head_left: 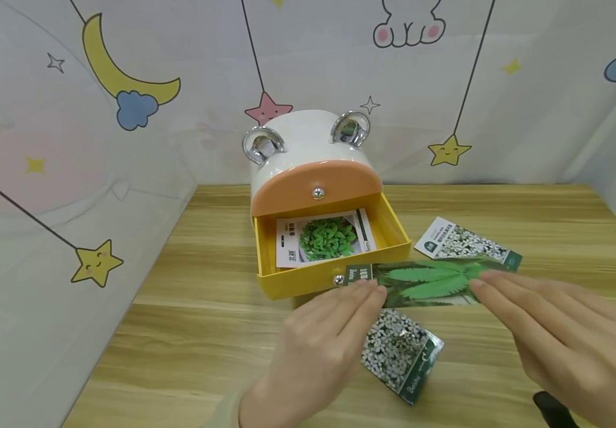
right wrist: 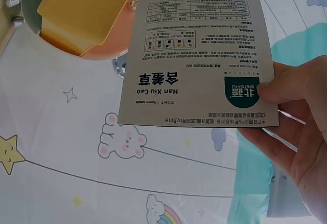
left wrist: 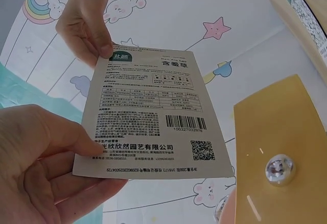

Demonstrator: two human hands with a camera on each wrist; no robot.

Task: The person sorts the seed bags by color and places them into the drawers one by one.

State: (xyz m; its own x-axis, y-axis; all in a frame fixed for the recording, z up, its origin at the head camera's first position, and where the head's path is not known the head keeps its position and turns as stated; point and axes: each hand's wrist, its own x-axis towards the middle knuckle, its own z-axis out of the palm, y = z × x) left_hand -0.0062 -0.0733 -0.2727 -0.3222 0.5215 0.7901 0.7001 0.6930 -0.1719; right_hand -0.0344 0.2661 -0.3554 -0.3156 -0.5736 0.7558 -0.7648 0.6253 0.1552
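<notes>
Left hand (head_left: 321,348) and right hand (head_left: 575,336) pinch leaf packet (head_left: 427,282) between fingers and thumb, one at each end, over desk (head_left: 190,339), near yellow drawer (head_left: 291,285). Plant packet (head_left: 326,238) sits in drawer; flower packets (head_left: 395,351) lie on desk.

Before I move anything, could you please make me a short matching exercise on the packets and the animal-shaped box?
Things:
1. Long-leaf packet
2. Bushy-plant packet
3. Lower drawer
4. Rounded upper panel

Places, colours or states:
A. Orange, with a shiny knob
B. Lying inside the box's pulled-out part
C. Held by the left hand and the right hand
D. Yellow and open

Right pairs: 1-C, 2-B, 3-D, 4-A.
</notes>
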